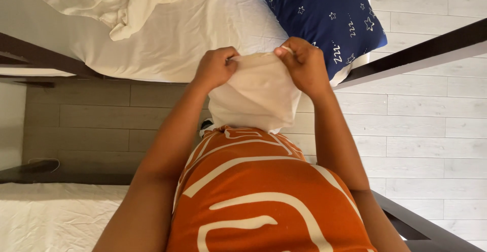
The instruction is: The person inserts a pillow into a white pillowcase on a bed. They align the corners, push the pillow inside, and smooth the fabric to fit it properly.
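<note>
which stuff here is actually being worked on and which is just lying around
In hand:
- white pillowcase, top edge pinched by left hand and right hand

Lying about:
- blue star-print pillow on the bed
- crumpled cream sheet
- white mattress
- dark bed frame

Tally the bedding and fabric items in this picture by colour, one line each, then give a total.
Cream or white cloth held up by the left hand and right hand: 1, the pillowcase
White, spread on the mattress: 1, the fitted sheet
Cream, crumpled on the bed: 1, the loose sheet
Dark blue with white stars: 1, the pillow
Total: 4
</note>
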